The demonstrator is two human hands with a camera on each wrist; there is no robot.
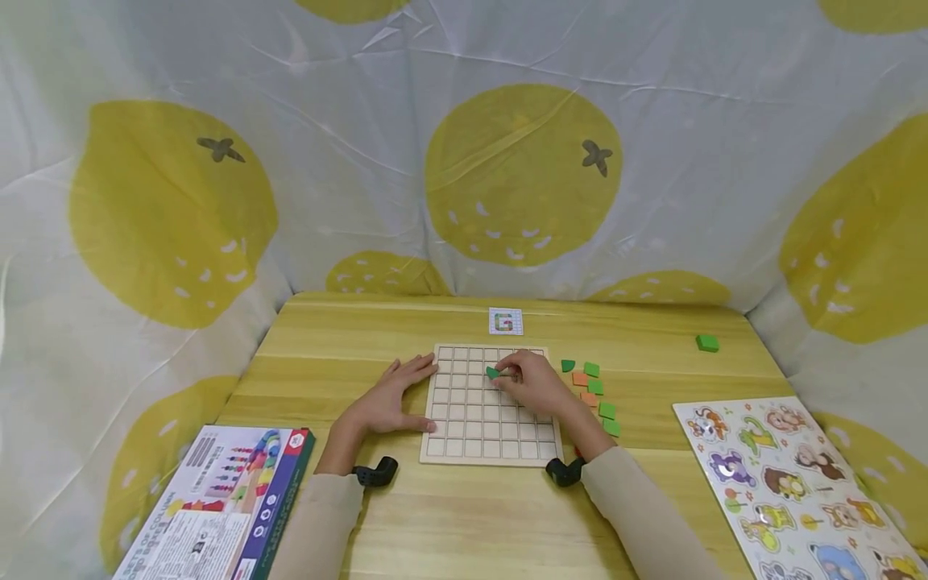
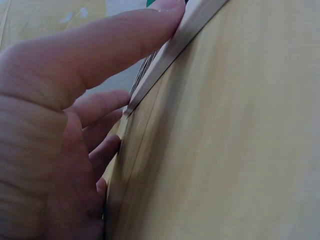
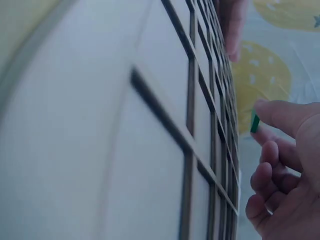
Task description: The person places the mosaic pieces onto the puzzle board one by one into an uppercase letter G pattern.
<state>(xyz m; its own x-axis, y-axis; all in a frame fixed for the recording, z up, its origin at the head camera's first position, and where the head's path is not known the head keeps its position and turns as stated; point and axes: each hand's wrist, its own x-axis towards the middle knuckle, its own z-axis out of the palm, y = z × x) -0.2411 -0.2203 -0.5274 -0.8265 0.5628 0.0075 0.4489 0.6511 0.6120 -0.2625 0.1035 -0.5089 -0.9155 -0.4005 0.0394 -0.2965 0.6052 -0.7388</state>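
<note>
A pale wooden grid board (image 1: pixel 471 419) lies on the yellow wooden table (image 1: pixel 449 524). My right hand (image 1: pixel 528 383) pinches a small green tile (image 1: pixel 493 372) just above the board's upper middle squares; in the right wrist view the green tile (image 3: pixel 255 123) shows at my fingertips beside the grid board (image 3: pixel 150 150). My left hand (image 1: pixel 395 396) lies flat against the board's left edge, fingers straight. The left wrist view shows those fingers (image 2: pixel 125 40) touching the board's rim (image 2: pixel 175 45).
Loose green and orange tiles (image 1: pixel 593 391) lie right of the board, and one green block (image 1: pixel 707 343) sits far right. A pattern card (image 1: pixel 505 321) lies behind the board. A toy box (image 1: pixel 217 499) is at front left, an animal puzzle (image 1: pixel 790 483) at front right.
</note>
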